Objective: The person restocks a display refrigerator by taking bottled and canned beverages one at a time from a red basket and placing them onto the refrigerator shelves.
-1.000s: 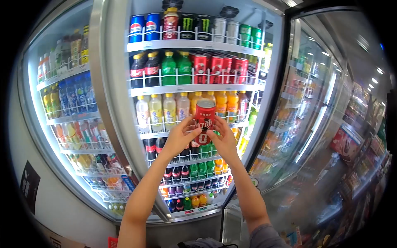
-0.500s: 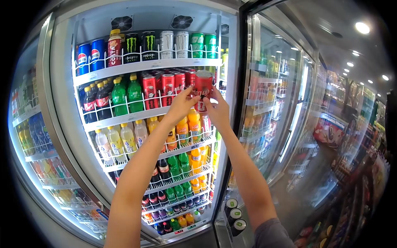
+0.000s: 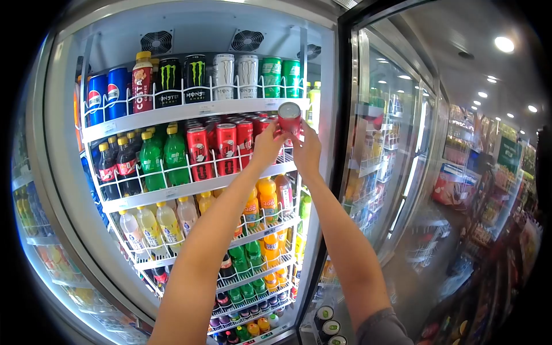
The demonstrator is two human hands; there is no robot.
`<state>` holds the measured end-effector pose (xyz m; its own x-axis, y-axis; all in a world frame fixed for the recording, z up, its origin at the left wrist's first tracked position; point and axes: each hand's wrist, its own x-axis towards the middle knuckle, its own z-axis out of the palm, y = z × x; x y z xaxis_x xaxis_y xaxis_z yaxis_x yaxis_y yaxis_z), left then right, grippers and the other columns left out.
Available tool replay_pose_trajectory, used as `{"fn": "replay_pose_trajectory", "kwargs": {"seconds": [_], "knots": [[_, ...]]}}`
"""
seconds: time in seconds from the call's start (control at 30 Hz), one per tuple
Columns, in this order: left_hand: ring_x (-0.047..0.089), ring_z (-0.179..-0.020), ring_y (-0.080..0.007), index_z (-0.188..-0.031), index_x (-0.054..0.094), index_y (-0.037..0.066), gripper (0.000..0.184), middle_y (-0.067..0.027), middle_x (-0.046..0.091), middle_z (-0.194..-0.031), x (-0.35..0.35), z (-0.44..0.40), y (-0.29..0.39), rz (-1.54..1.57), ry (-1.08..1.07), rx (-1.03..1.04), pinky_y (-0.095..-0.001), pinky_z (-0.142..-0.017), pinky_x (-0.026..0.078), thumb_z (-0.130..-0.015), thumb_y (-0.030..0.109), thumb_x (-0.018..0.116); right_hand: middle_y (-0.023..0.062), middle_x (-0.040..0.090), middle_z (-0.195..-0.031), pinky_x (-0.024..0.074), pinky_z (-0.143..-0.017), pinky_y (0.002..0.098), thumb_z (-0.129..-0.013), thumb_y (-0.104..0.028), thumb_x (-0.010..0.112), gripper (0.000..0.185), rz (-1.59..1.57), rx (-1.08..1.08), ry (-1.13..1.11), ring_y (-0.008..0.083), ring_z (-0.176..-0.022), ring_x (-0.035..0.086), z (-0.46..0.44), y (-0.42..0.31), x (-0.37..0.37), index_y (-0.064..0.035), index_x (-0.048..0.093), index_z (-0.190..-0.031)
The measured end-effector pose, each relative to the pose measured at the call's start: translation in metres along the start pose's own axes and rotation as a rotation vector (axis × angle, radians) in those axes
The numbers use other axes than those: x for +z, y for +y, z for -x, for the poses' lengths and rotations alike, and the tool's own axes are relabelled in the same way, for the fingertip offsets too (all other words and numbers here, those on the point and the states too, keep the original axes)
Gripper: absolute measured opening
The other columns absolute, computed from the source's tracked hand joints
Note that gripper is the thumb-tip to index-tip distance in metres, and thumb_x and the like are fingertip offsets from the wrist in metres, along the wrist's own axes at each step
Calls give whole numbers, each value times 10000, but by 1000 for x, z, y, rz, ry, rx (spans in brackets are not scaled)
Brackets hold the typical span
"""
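A red drink can (image 3: 290, 124) is held up between my two hands, its silvery end facing me and its top level with the front edge of the upper shelf (image 3: 201, 109). My left hand (image 3: 267, 144) has its fingers closed on the can's left side. On the other side, my right hand (image 3: 307, 148) grips it too. Fingers cover much of the lower can, so its label is mostly hidden. Behind and left of my hands, rows of red cans (image 3: 226, 148) stand on the second shelf behind a white wire guard.
Monster cans (image 3: 169, 82) and green cans (image 3: 271, 76) line the top shelf. Green bottles (image 3: 176, 155) and juice bottles (image 3: 267, 198) fill shelves lower down. The open glass door's dark frame (image 3: 344, 80) stands close on my right. Several cans (image 3: 330, 329) sit low beside it.
The can has risen from below the upper shelf's edge to about that edge, and more of its silvery end shows. Both hands went up with it. My view has shifted, moving the shelves down and left.
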<state>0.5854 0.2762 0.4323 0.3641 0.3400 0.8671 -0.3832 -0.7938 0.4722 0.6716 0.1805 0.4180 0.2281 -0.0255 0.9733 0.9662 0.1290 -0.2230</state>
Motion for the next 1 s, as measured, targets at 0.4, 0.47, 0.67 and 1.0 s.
{"fn": "replay_pose_trajectory", "kwargs": {"seconds": [0.4, 0.47, 0.67, 1.0], "knots": [[680, -949, -363, -1112, 603, -15, 363, -222, 697, -981, 29, -28, -34, -411, -108, -101, -404, -807, 523, -842, 214, 684, 205, 681, -1082, 548, -792, 397, -861, -58, 663, 442, 1, 182, -136, 331, -966, 685, 6, 55, 33, -7, 535, -1281], [675, -888, -394, -1048, 628, -12, 339, -257, 680, -917, 36, -27, -34, -369, -44, -65, -429, -776, 526, -817, 229, 687, 210, 698, -1005, 551, -773, 390, -855, -61, 646, 447, -11, 242, -155, 339, -921, 695, 7, 54, 34, -8, 535, -1285], [674, -832, -406, -1268, 528, -92, 533, -297, 658, -888, 47, -21, -44, -487, 90, -55, -446, -744, 529, -831, 185, 656, 266, 673, -985, 542, -742, 436, -862, -46, 605, 488, -47, 231, -127, 406, -872, 673, 6, 50, 38, 49, 477, -1323], [660, -1015, -361, -1353, 501, -22, 464, -284, 642, -1106, 19, -3, -57, -323, -77, 26, -381, -864, 513, -904, 94, 514, 229, 616, -1212, 509, -896, 424, -861, 37, 514, 634, -152, 283, -317, 371, -1114, 612, 16, 82, 51, -48, 317, -1458]]}}
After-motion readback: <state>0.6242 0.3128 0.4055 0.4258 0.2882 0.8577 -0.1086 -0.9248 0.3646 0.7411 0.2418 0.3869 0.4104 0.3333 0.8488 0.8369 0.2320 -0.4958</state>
